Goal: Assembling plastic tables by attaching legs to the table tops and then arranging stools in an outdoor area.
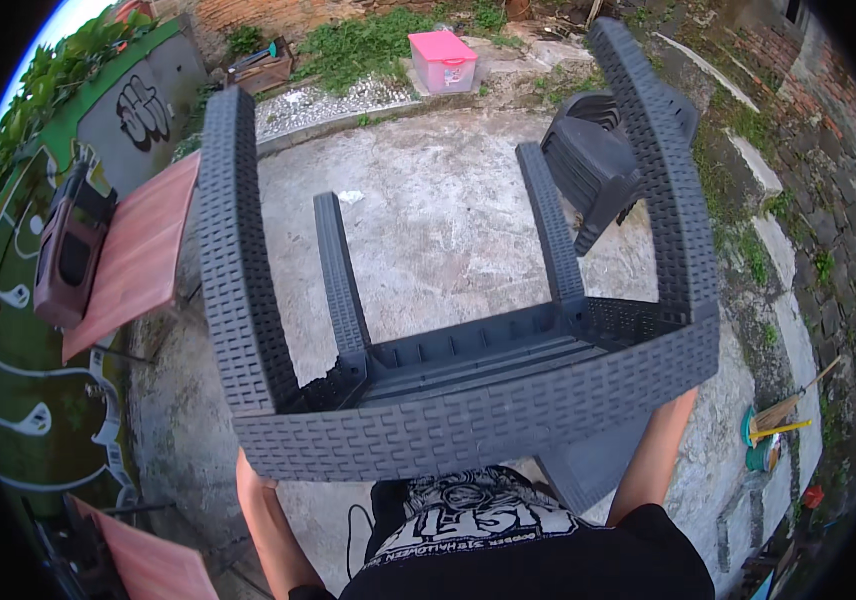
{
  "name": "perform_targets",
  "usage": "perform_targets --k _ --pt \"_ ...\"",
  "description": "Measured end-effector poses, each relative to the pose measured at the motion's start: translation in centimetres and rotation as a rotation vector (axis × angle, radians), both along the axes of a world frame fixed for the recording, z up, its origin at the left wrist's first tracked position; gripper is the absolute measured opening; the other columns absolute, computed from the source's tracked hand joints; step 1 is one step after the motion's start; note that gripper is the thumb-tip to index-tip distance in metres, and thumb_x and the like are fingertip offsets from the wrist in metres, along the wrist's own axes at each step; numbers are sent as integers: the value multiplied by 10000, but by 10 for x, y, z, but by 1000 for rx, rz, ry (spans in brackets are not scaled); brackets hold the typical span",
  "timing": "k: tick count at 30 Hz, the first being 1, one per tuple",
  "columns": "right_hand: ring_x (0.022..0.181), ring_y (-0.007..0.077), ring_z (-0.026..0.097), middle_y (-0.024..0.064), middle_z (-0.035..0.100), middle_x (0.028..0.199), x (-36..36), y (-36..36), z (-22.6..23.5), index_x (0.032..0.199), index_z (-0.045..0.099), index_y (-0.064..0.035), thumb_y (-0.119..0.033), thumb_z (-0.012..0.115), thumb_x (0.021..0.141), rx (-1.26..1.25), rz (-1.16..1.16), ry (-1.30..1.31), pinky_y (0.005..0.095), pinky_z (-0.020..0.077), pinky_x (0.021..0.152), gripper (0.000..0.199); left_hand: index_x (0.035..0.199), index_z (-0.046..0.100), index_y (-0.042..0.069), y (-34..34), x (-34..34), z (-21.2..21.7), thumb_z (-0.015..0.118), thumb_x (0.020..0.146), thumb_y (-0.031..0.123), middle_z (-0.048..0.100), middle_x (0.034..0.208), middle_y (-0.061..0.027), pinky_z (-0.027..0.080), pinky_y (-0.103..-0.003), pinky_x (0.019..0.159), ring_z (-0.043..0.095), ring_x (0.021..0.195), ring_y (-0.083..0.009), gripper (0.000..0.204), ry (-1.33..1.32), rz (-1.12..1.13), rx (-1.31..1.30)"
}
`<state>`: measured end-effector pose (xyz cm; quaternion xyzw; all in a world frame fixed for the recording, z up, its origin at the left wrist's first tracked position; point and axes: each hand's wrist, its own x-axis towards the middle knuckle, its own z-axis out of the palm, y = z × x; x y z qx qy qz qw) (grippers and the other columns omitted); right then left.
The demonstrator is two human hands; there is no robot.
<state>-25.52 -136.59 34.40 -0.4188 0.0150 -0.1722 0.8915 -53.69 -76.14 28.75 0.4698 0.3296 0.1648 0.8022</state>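
Observation:
Lifted in front of my body is a dark grey plastic piece of furniture (pixel 488 415) with a woven pattern. It is upside down, its legs pointing up and away from me; whether it is a table or a chair I cannot tell. My left hand (pixel 254 470) grips its near left corner from below, the fingers mostly hidden behind the rim. At the near right corner, my right hand (pixel 681 402) holds the other end, and its fingers are also hidden. A flat dark panel (pixel 578 482) shows beneath the near side, close to my shirt.
Dark stacked plastic chairs (pixel 593 155) stand at the right. A pink-lidded storage box (pixel 443 65) is at the back. A reddish folding table (pixel 143 260) at left carries a brown case (pixel 73 250). A broom (pixel 778 412) lies at right; another reddish tabletop (pixel 143 555) is near left.

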Motion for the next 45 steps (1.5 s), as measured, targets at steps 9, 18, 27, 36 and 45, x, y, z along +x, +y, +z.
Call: perform_targets --k 9,18,27,36,45 --pt "1043 274 622 118 642 1144 340 84 66 1200 576 -18 -312 366 952 -19 -129 196 406 513 885 439 1128 561 -68 63 381 102 433 961 384 664 929 -209 592 -430 594 687 728 -317 499 140 -387 240" --pt "1167 233 540 85 612 1219 696 136 50 1237 555 -33 -424 436 952 -143 5 219 376 399 1008 498 1121 499 -107 84 745 132 299 972 487 649 765 -252 583 -404 526 670 574 -360 644 389 -457 482" --pt "1160 227 543 134 577 1259 1031 202 38 1278 520 33 -643 433 923 -468 397 394 359 390 1026 768 1314 494 -19 167 1094 47 230 1011 489 615 1207 -172 437 -328 961 587 1096 -231 647 231 -210 797" --pt "1144 273 569 205 590 1234 1350 308 -131 1259 536 89 -751 441 844 -675 546 721 364 438 981 942 1320 487 -68 202 1389 -106 271 966 639 550 1295 -174 381 -330 1034 534 1172 -232 820 94 -84 127" --pt "1140 281 576 198 602 1233 1567 386 -307 1255 568 50 -785 467 799 -718 657 970 370 428 989 957 1145 595 -146 271 1585 -263 423 925 640 661 1062 -200 464 -310 900 622 982 -220 834 466 -214 168"
